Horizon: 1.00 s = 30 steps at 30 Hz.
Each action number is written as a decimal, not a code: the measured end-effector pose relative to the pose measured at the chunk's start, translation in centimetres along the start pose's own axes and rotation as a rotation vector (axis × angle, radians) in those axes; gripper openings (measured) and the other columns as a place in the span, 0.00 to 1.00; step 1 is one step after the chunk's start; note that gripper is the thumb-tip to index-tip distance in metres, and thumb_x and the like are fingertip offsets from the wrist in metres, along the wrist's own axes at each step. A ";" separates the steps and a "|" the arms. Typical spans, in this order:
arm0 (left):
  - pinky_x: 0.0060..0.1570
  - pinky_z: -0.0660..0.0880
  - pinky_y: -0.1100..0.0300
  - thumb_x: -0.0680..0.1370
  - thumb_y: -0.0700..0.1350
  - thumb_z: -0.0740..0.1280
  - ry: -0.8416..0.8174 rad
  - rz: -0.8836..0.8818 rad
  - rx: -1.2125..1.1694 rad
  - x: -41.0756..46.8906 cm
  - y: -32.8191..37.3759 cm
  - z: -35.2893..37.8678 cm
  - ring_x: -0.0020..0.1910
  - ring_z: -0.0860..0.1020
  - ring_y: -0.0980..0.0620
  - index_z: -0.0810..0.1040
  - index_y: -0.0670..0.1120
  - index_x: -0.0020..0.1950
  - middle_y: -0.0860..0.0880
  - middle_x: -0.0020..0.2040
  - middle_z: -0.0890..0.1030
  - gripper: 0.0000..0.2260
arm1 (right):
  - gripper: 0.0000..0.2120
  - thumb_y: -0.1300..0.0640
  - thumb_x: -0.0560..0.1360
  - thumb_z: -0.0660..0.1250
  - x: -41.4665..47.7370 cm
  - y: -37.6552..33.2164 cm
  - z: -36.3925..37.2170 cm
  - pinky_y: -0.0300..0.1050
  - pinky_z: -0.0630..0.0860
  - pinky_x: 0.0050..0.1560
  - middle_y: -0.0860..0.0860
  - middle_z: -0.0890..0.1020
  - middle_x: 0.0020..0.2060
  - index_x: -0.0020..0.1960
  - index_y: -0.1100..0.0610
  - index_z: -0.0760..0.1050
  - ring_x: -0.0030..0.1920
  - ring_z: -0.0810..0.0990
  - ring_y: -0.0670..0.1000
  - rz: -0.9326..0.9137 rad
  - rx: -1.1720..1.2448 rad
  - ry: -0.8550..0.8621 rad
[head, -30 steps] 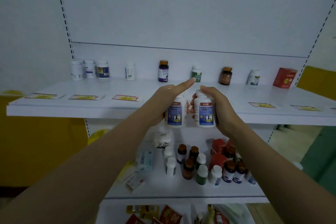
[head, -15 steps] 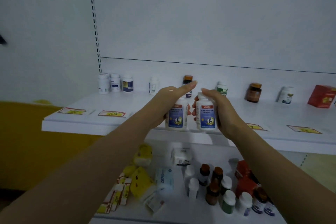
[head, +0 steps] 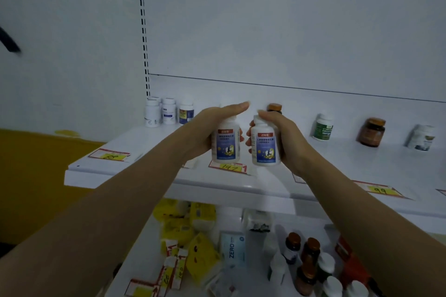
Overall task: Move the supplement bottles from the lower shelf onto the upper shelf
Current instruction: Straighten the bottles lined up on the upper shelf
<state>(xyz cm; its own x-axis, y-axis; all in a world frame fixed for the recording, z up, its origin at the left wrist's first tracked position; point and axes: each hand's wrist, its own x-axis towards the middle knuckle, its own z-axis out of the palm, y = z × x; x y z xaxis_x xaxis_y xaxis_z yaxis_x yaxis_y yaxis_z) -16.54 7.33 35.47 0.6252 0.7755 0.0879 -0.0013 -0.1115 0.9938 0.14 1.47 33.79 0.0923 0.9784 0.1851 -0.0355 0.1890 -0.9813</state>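
Observation:
My left hand [head: 207,125] grips a white bottle with a blue and red label [head: 225,143], and my right hand [head: 284,137] grips a matching white bottle [head: 264,148]. Both bottles are upright, side by side, over the front part of the white upper shelf [head: 144,152]. Whether their bases touch the shelf I cannot tell. On the lower shelf [head: 144,255] stands a cluster of brown and white supplement bottles [head: 306,263] at the right, partly hidden by my right forearm.
Along the back of the upper shelf stand three white bottles [head: 166,112], a brown-capped bottle [head: 274,108], a green-labelled bottle [head: 323,128], an amber jar [head: 371,131] and another white bottle [head: 421,137]. Price tags [head: 228,166] line its front edge. Yellow packets [head: 190,231] and a ZERO box [head: 233,247] lie on the lower shelf.
Both hands have carried the two bottles up and forward over the upper shelf. The view has shifted closer and to the left.

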 end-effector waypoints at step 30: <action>0.57 0.73 0.50 0.70 0.28 0.70 0.150 -0.034 0.044 18.2 -6.7 -9.7 0.54 0.74 0.45 0.68 0.43 0.53 0.43 0.50 0.75 0.19 | 0.18 0.57 0.73 0.70 19.6 5.7 -2.6 0.51 0.76 0.55 0.55 0.78 0.50 0.61 0.59 0.71 0.50 0.78 0.54 0.069 -0.513 0.193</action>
<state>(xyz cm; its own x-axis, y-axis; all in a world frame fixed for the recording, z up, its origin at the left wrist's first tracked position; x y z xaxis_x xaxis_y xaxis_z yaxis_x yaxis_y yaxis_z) -12.74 28.19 31.05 0.5010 0.8629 0.0669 0.0544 -0.1085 0.9926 4.33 21.55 31.70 0.2895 0.9447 0.1542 0.4373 0.0128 -0.8992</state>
